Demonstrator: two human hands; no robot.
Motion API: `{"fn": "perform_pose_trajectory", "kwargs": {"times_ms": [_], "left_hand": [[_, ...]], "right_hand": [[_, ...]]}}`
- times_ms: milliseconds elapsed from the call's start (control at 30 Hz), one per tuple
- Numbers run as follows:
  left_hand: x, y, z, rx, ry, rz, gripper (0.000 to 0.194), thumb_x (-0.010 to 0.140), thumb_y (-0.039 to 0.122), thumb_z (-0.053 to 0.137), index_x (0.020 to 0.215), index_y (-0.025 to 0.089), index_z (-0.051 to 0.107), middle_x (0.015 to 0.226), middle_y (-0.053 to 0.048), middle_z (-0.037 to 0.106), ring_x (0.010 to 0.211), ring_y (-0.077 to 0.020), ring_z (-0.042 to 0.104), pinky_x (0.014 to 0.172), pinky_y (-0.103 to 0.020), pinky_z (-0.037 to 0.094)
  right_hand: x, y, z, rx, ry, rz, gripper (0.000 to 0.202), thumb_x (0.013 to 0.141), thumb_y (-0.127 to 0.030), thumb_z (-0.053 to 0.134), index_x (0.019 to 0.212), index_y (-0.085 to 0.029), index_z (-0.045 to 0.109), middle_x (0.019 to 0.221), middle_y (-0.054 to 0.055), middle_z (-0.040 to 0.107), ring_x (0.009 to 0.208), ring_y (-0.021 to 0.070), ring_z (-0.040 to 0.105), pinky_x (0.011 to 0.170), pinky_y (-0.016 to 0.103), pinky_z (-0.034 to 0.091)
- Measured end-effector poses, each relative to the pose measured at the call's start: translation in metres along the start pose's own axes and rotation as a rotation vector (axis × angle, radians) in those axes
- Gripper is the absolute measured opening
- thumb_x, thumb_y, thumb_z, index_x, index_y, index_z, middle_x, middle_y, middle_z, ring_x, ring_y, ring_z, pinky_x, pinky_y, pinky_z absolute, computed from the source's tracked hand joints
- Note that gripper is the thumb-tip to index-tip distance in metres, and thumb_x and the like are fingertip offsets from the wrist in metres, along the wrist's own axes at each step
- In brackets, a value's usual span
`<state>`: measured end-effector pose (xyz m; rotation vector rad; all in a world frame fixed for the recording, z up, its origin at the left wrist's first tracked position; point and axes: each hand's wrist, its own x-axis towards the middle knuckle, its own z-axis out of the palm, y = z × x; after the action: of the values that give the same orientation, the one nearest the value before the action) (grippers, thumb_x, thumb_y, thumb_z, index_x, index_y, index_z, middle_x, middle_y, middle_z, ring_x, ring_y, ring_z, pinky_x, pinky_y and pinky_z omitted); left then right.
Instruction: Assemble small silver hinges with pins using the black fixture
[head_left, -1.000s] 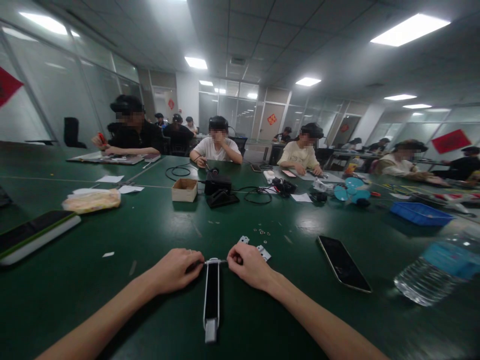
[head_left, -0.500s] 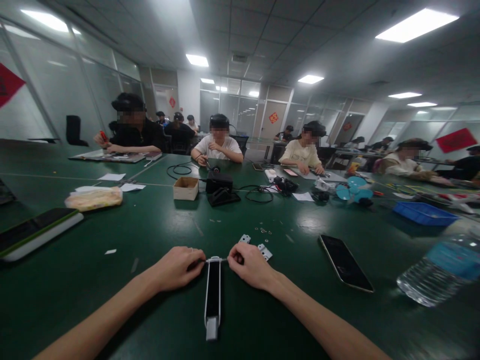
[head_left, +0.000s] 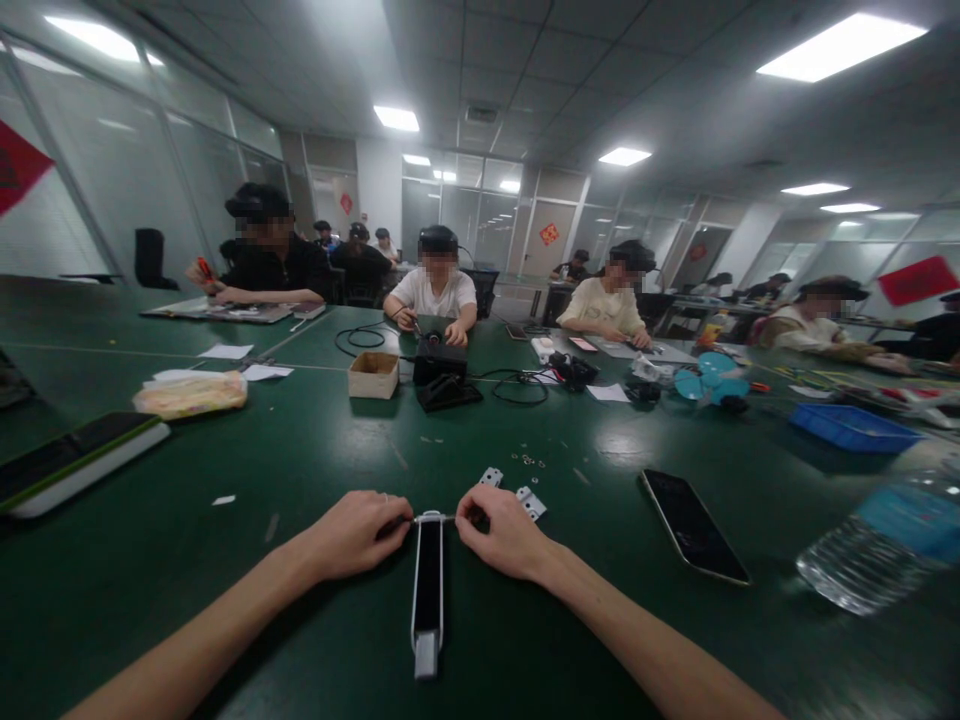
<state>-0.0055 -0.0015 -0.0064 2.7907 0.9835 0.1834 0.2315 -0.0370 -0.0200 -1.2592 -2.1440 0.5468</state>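
Note:
A long, narrow black piece with a white frame lies on the green table, its light grey block end towards me. Across its far end a thin metal rod sticks out on both sides; whether it is one piece cannot be seen. My left hand pinches the rod's left end between thumb and fingers. On the opposite side, my right hand is closed on the right end, fingertips partly hidden. Just beyond the right hand are two small metal plates with holes, one partly covered by it.
Several tiny rings lie beyond the plates. To the right are a phone, a water bottle and a blue tray. A small box and a black device stand ahead. Other people sit across the table.
Both my hands and the framed piece hold practically the same position. Across the table, the person in white has lowered a hand from the face to the black device.

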Motion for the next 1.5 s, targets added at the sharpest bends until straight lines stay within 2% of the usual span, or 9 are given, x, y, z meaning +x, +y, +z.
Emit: {"fn": "perform_pose_trajectory", "kwargs": {"times_ms": [367,600,933,1500], "left_hand": [[0.0012,0.0003,-0.0001,0.014,-0.003,0.001,0.023,0.092,0.026,0.039,0.096,0.019,0.062,0.078,-0.004,0.066,0.07,-0.0173,0.062,0.064,-0.026,0.042],[0.0002,-0.0012,0.0016,0.028,0.016,0.013,0.023,0.091,0.024,0.04,0.095,0.019,0.062,0.077,-0.003,0.066,0.069,-0.0169,0.061,0.063,-0.025,0.041],[0.0003,0.0001,0.001,0.012,0.0,-0.013,0.021,0.092,0.024,0.041,0.097,0.02,0.061,0.082,-0.003,0.068,0.073,-0.0181,0.063,0.066,-0.026,0.042],[0.0,0.0018,-0.001,0.004,-0.009,-0.023,0.023,0.092,0.024,0.039,0.098,0.02,0.062,0.083,-0.004,0.068,0.073,-0.0181,0.063,0.067,-0.027,0.043]], "right_hand": [[0.0008,0.0038,0.0006,0.0,0.021,-0.023,0.007,0.077,-0.015,0.063,0.084,-0.016,0.062,0.082,0.001,0.061,0.073,0.013,0.055,0.066,0.025,0.044],[0.0011,0.0058,0.0016,0.032,0.008,-0.007,0.019,0.076,-0.018,0.067,0.094,-0.016,0.062,0.09,0.003,0.063,0.079,0.0143,0.057,0.07,0.026,0.047],[0.002,0.0045,0.0016,0.001,-0.007,-0.015,0.012,0.08,-0.02,0.065,0.091,-0.016,0.065,0.088,0.004,0.064,0.079,0.0155,0.058,0.071,0.027,0.047],[0.0022,0.0021,-0.0005,0.018,-0.016,0.01,0.011,0.08,-0.02,0.064,0.09,-0.016,0.066,0.088,0.004,0.065,0.081,0.0162,0.059,0.073,0.029,0.048]]}}
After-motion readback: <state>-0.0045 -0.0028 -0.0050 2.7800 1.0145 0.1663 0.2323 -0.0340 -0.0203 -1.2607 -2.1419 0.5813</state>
